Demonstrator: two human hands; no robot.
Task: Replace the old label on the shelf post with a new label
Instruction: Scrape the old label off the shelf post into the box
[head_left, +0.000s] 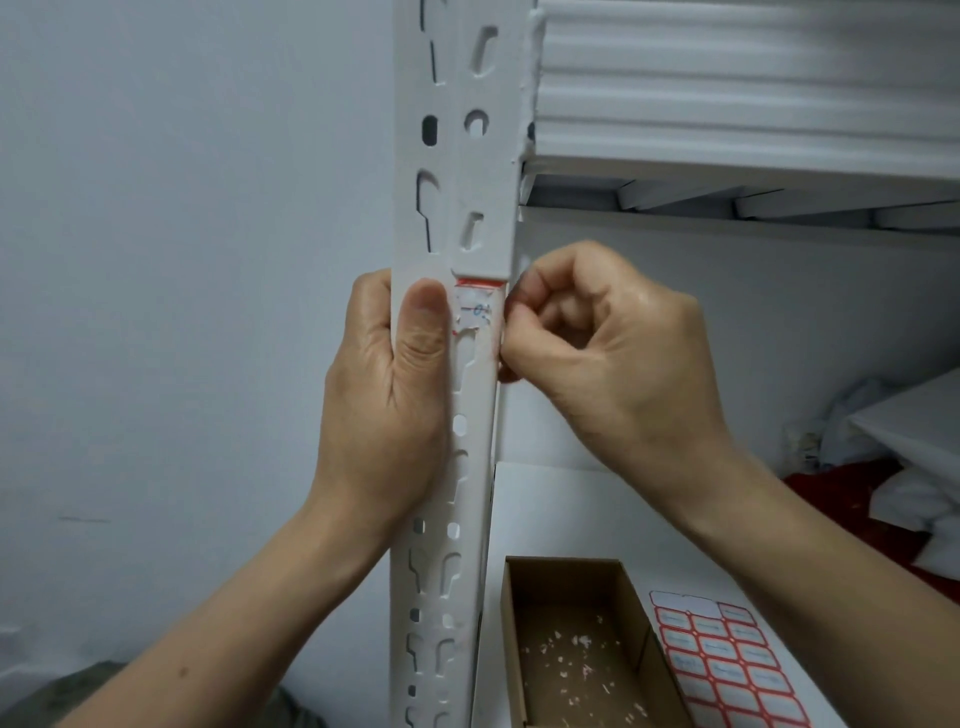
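Curled fingertips (511, 314) of the right hand (608, 353) pinched the right edge of the old label (475, 312), a torn white paper sticker with a red border on the front of the white slotted metal shelf post (483, 156). It looked thin and flaky, best lifted slowly from a loose corner. The left hand (384, 395) gripped the shelf post, thumb just left of the sticker. Right of the post's foot lay a brown cardboard box (571, 649) holding scraps and a red-bordered sheet of new labels (727, 665).
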